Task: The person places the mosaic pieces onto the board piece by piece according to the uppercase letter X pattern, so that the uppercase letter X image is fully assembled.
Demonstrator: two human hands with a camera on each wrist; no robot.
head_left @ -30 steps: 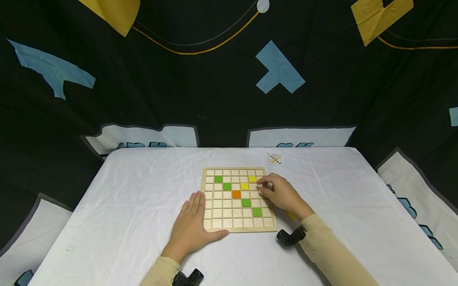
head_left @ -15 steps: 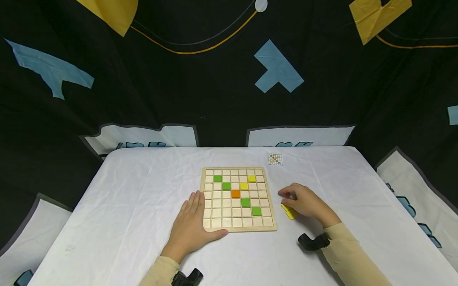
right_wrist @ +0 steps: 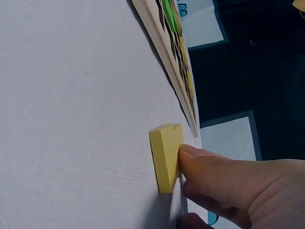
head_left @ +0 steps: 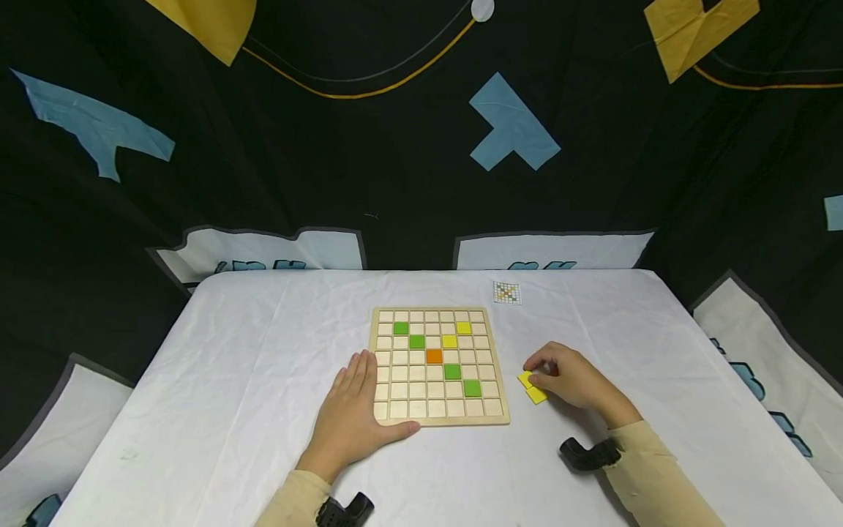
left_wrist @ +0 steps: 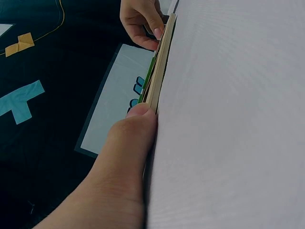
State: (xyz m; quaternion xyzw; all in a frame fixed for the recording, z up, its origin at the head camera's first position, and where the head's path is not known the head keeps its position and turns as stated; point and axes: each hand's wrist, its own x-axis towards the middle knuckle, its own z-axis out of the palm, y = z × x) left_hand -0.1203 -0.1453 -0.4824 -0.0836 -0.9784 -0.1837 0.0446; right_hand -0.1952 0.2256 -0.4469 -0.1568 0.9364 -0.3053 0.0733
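A wooden grid board [head_left: 437, 421] lies on the white table, holding green tiles [head_left: 451, 372], yellow tiles [head_left: 463, 328] and one orange tile [head_left: 433, 356]. My left hand [head_left: 361, 369] lies flat on the cloth, and its thumb [left_wrist: 138, 121] presses the board's near left edge [left_wrist: 159, 71]. Right of the board, my right hand [head_left: 535, 373] curls over a small pile of loose yellow tiles [head_left: 533, 391]. In the right wrist view, a fingertip [right_wrist: 190, 160] presses on a yellow tile [right_wrist: 166, 157] with other fingers curled under it.
A small pattern card [head_left: 507, 293] lies near the table's far edge. The white cloth [head_left: 230, 366] covers the whole table. Black drapes with blue and yellow shapes hang behind and at both sides.
My right hand has left the board's upper right squares and drawn back to the right, down onto the loose yellow tiles. The left hand and the board have stayed put.
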